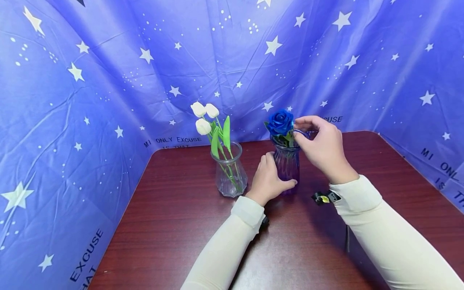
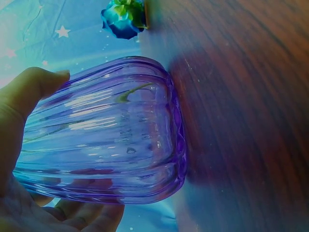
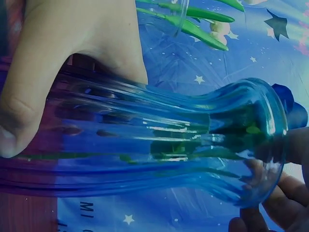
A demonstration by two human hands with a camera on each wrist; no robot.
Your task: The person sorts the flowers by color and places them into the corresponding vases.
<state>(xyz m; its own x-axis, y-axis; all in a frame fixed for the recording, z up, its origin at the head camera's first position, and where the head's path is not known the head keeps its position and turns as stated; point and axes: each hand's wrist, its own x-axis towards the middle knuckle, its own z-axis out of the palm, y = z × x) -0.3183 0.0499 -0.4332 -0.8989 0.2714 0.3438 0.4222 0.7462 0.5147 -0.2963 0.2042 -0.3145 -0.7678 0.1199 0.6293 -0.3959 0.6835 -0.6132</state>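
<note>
A purple ribbed glass vase (image 1: 287, 167) stands on the table, and my left hand (image 1: 267, 181) grips its lower body from the left. The left wrist view shows the thumb and fingers on opposite sides of the vase (image 2: 106, 135). A blue rose (image 1: 280, 122) with green leaves sits in the vase mouth, its stem inside the glass. With bent thumb and fingers, my right hand (image 1: 323, 147) pinches at the right edge of the rose, beside the rim. In the right wrist view some right fingers (image 3: 282, 203) are by the rim; their exact contact is partly hidden.
Left of the purple vase stands a clear glass vase (image 1: 232, 177) with white tulips (image 1: 203, 127). Beyond the purple vase, another blue flower (image 2: 120, 21) shows in the left wrist view. A starry blue cloth (image 1: 217, 60) surrounds the dark red-brown table (image 1: 174, 237).
</note>
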